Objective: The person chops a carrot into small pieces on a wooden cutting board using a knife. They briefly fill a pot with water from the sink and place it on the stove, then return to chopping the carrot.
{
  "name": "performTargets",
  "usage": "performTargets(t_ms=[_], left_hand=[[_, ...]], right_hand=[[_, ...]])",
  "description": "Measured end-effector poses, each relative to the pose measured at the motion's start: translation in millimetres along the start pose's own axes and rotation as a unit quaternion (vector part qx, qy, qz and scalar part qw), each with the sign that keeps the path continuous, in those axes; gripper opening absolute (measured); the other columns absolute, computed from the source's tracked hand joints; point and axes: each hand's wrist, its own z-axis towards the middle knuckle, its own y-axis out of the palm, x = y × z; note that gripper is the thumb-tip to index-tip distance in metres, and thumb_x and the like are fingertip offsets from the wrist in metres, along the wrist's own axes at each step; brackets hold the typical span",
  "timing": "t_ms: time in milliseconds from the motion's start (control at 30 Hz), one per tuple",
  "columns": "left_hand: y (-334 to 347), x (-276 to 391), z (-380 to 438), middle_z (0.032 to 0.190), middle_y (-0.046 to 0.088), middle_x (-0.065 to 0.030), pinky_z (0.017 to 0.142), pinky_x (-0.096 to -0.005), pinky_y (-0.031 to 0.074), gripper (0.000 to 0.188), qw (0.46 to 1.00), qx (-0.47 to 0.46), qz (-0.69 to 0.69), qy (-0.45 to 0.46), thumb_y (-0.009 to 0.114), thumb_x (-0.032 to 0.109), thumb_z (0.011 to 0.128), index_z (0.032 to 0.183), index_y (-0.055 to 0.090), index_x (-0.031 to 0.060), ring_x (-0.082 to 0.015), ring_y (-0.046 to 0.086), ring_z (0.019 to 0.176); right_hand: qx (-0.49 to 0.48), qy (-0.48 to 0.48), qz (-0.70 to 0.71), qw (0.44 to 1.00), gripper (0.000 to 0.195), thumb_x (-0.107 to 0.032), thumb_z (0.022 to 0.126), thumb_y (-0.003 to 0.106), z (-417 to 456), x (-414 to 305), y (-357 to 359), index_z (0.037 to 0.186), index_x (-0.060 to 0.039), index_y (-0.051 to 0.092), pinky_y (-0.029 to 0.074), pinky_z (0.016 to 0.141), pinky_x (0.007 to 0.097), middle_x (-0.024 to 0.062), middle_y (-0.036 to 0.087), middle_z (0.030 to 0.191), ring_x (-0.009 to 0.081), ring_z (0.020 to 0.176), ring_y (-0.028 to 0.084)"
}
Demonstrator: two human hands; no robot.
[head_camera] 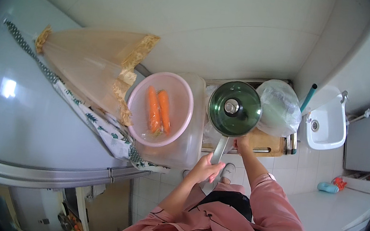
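Note:
My left hand [206, 168] grips the metal handle of a saucepan [219, 150] with a green-tinted glass lid [218, 114] on it. In the middle of the lid stands a metal knob [231, 106]. My right hand [242, 143] is just below the pan's right rim, by a wooden cutting board [267, 142]. Its fingers are partly hidden beside the pan and some clear plastic, so its grip does not show. Left of the pan, a pink mesh basket [189, 98] holds two carrots, one wrapped in clear film [152, 109], the other [164, 111] beside it.
The basket rests on a translucent plastic box [192, 144]. A filled clear plastic bag [278, 108] sits right of the pan. A refrigerator [23, 115] with a patterned cloth [95, 121] over it bounds the left. A white sink [336, 126] stands farther right.

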Motion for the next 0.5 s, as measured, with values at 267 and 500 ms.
performTargets(t_ms=[267, 500], left_hand=[[-7, 50, -138, 0.054, 0.048, 0.0007, 0.035, -0.0233, 0.034, 0.016, 0.999, -0.016, 0.015, -0.047, 0.063, 0.011, 0.089, 0.091, 0.048, 0.0051, -0.0063, 0.042, 0.038], [-51, 48, -262, 0.048, 0.046, 0.0014, 0.035, -0.0249, 0.031, 0.018, 0.981, 0.047, 0.123, -0.146, 0.064, 0.016, 0.088, 0.088, 0.049, 0.0058, -0.0078, 0.044, 0.038]], right_hand=[[0.067, -0.107, -0.333, 0.934, 0.031, -0.025, 0.090, 0.048, -7, -36, -36, 0.075, -0.0015, 0.063, 0.047, 0.051, 0.0334, 0.0104, 0.064, 0.065, 0.0200, 0.053, 0.060], [-0.238, -0.105, -0.601, 0.756, 0.030, -0.026, 0.087, 0.053, -171, -127, -88, 0.077, -0.0012, 0.067, 0.049, 0.054, 0.0333, 0.0079, 0.067, 0.068, 0.0184, 0.056, 0.062]])
